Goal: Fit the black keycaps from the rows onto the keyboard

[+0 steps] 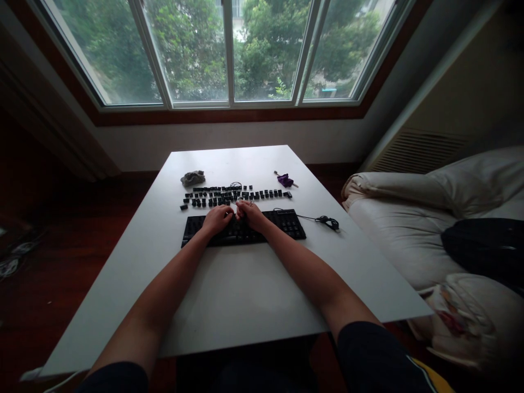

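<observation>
A black keyboard (282, 222) lies lengthwise across the white table, with some of its keys in place on the right part. My left hand (219, 219) rests over its left-middle portion, fingers curled inward and close to the keys. Beside it, my right hand (249, 214) is closed in a pinch above the middle of the keyboard; a small pale, thin thing shows by its fingertips, too small to name. Both hands nearly meet and hide part of the keys. Just beyond them, loose black keycaps (268, 194) stand in rough rows.
A crumpled grey cloth (192, 178) lies at the far left of the white table (229, 305). Toward the far right is a purple cloth-like bundle (285, 180) with a thin stick. The coiled cable (328, 222) sits right of the keyboard. A pale sofa (393, 229) stands beyond the right edge.
</observation>
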Demonstrator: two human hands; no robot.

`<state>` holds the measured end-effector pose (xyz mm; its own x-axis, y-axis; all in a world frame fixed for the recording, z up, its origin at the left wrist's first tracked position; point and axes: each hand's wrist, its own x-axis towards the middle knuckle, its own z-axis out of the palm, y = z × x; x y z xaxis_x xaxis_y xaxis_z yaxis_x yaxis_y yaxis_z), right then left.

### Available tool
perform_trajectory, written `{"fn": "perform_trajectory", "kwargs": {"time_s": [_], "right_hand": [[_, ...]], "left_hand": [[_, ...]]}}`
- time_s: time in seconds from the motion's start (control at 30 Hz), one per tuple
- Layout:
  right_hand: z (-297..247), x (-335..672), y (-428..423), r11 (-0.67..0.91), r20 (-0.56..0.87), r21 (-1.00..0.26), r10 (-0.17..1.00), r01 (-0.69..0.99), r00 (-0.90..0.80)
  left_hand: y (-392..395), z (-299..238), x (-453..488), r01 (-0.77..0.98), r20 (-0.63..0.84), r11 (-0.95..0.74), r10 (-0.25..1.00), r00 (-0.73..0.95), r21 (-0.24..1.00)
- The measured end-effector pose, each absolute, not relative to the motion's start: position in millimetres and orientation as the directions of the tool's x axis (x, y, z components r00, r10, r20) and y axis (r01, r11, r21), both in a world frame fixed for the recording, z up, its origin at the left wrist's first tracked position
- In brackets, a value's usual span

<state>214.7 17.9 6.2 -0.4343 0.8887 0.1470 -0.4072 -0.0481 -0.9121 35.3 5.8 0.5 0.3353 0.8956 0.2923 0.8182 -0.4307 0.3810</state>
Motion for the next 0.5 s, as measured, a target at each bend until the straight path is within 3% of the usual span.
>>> {"fn": "perform_trajectory", "kwargs": {"time_s": [0.5], "right_hand": [[4.4,214.2,19.4,-0.050,0.144,-0.912,0.890,-0.407,-0.432]], "left_hand": [[6.2,1.1,35.5,0.819,0.291,-0.430,0.896,0.335,0.380]]}}
